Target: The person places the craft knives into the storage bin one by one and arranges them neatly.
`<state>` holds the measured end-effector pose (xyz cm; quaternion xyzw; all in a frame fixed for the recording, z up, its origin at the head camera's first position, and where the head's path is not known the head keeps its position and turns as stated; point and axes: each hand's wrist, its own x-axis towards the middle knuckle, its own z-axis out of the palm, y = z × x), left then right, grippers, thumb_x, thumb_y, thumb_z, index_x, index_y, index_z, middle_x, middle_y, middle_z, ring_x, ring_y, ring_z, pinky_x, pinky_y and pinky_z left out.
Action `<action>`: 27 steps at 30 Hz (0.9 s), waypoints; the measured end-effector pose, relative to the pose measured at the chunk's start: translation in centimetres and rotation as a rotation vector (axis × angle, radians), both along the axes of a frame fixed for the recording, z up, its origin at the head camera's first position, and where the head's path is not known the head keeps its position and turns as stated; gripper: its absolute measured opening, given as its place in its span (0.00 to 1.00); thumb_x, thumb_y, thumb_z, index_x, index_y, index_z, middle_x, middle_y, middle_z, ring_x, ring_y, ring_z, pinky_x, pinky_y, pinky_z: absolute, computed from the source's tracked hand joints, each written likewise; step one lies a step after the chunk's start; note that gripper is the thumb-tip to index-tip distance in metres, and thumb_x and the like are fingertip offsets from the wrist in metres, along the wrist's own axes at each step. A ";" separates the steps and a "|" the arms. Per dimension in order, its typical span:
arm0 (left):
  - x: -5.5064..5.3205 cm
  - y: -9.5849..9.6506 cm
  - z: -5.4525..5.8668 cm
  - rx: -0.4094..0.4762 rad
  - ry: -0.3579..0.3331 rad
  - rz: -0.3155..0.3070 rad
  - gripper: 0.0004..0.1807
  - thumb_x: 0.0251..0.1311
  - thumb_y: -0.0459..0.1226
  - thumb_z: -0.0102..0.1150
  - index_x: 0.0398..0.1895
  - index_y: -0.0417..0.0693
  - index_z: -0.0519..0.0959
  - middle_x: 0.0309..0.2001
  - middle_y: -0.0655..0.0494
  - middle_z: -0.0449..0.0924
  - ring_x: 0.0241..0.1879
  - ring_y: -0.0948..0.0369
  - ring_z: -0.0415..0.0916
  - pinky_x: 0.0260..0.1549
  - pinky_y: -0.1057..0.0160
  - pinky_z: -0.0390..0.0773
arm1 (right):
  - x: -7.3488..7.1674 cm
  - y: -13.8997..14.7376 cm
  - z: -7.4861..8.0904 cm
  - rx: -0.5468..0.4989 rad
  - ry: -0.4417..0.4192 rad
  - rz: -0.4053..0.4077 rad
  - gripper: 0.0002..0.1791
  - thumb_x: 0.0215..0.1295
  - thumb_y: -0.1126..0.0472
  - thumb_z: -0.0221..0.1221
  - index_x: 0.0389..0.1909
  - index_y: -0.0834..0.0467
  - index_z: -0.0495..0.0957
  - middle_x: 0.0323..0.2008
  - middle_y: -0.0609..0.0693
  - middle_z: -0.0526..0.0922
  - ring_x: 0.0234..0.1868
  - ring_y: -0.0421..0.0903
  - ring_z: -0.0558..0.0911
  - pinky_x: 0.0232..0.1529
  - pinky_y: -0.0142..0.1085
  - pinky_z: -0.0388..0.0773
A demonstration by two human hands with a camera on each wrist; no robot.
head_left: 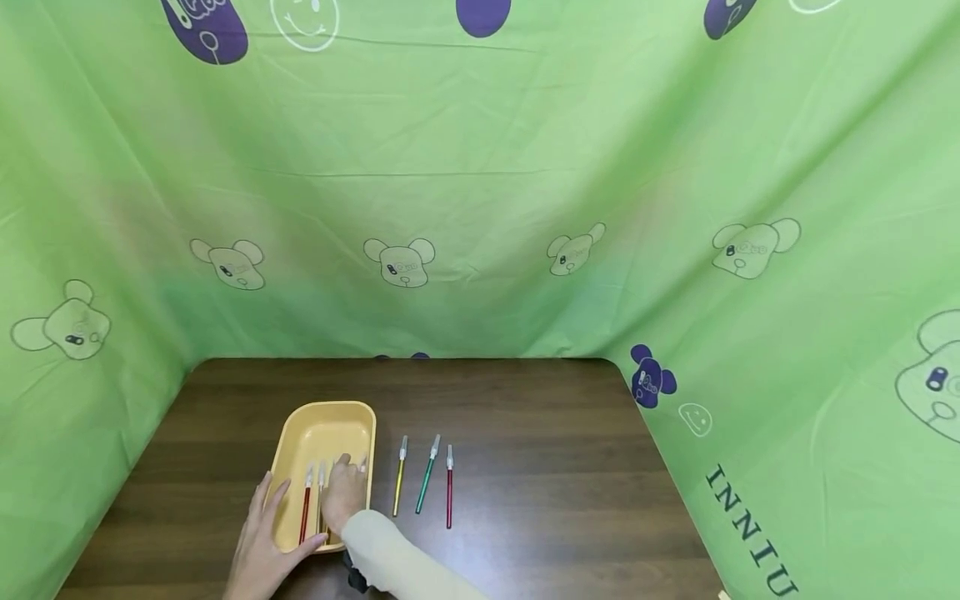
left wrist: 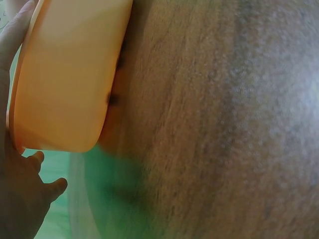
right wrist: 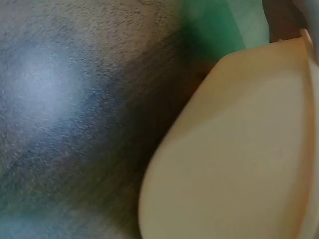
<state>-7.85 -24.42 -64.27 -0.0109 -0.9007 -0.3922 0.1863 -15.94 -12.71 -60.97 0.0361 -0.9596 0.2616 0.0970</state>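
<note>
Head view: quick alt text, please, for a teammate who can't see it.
A person's right hand reaches into a yellow tray of slim, capped tools while the left hand touches its near left corner. Right of the tray, a yellow tool, a green tool and a red tool lie apart on a dark wooden table, before a green cloth.

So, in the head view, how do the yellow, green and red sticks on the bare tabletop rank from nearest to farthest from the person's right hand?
From the right hand:
1. Yellow stick: just right of the tray.
2. Green stick: middle of the three.
3. Red stick: rightmost.
</note>
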 end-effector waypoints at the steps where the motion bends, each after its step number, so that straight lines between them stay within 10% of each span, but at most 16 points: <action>1: -0.1 0.1 0.0 0.002 0.000 0.000 0.54 0.38 0.46 0.88 0.72 0.42 0.71 0.78 0.34 0.55 0.71 0.27 0.59 0.54 0.29 0.69 | 0.0 0.1 0.1 0.001 0.018 0.001 0.18 0.49 0.71 0.74 0.36 0.62 0.74 0.23 0.57 0.81 0.28 0.54 0.86 0.31 0.37 0.84; 12: 0.1 -0.1 0.0 -0.013 -0.015 -0.001 0.55 0.40 0.47 0.87 0.73 0.42 0.69 0.80 0.35 0.53 0.72 0.28 0.58 0.53 0.28 0.69 | -0.7 2.9 3.8 -0.127 -0.037 0.090 0.15 0.57 0.70 0.72 0.39 0.62 0.76 0.23 0.54 0.80 0.25 0.51 0.86 0.23 0.35 0.80; 27: 0.2 0.0 0.2 0.007 -0.020 0.006 0.54 0.41 0.46 0.87 0.73 0.42 0.70 0.79 0.35 0.55 0.71 0.24 0.57 0.53 0.24 0.67 | -0.2 6.5 4.5 -0.362 -0.043 0.143 0.12 0.59 0.71 0.69 0.40 0.59 0.78 0.22 0.41 0.78 0.24 0.39 0.79 0.26 0.30 0.76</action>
